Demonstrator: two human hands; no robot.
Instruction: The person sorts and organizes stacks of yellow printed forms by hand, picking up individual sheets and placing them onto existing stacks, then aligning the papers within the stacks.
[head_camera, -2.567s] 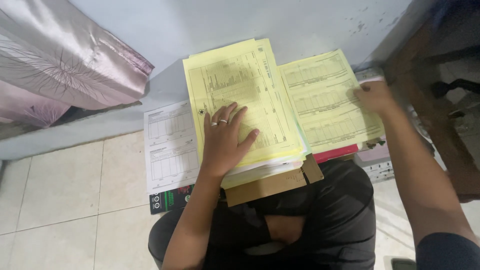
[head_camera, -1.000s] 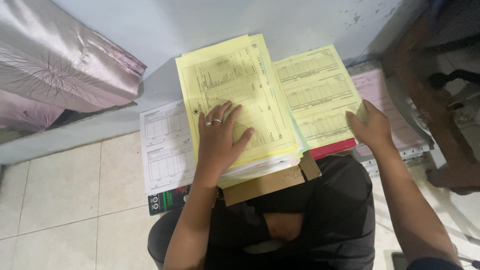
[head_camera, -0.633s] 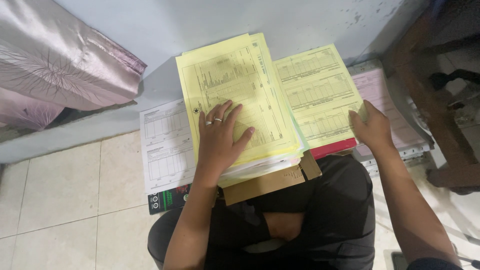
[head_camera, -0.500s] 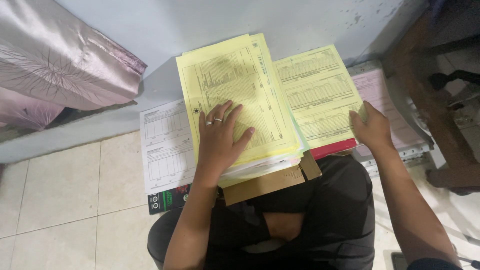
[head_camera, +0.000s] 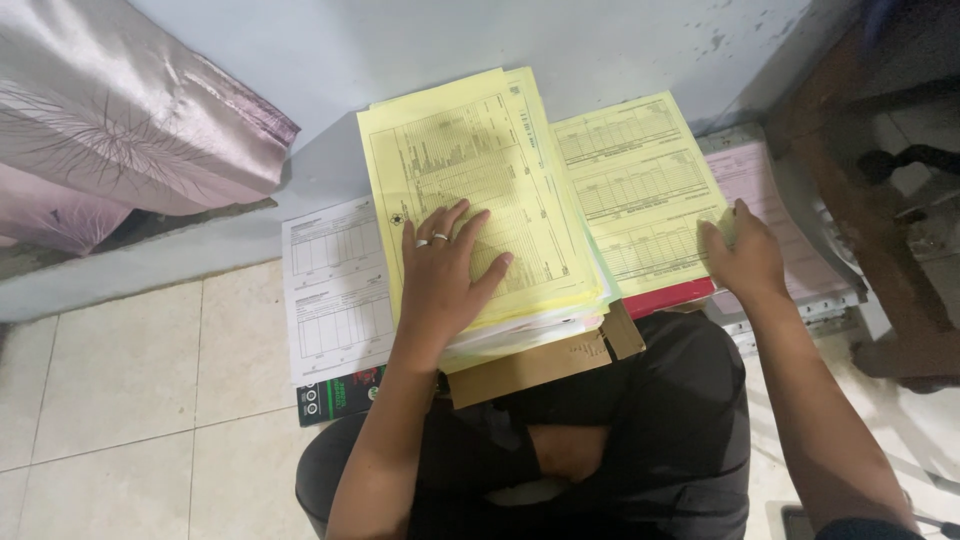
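— Nearest first: black-trousered lap (head_camera: 640, 420), with a brown cardboard board (head_camera: 540, 365) resting on it.
— And on the board?
— Thick stack of yellow forms (head_camera: 480, 170), top sheet face up. Left hand (head_camera: 445, 270) flat on it, fingers spread, ring on one finger; pressing, not gripping.
— Right hand (head_camera: 745, 258)?
— Off to the side, at the right edge of a second pile of yellow forms (head_camera: 640, 190). Fingers curled at the top sheet's edge; pinching it or only touching, cannot tell. Red cover (head_camera: 670, 297) showing beneath that pile.
— How far along, judging by the piles?
— Seemingly midway: lap stack much thicker than the side pile, so plenty probably left to go through.
— Farther out?
— White forms (head_camera: 335, 290) on the tiled floor (head_camera: 130, 380) at left, over a dark green booklet (head_camera: 335, 392). Pink forms (head_camera: 770, 200) at right. Beyond, pale wall (head_camera: 500, 40), shiny pink cloth (head_camera: 110, 130), dark wooden furniture (head_camera: 880, 150).
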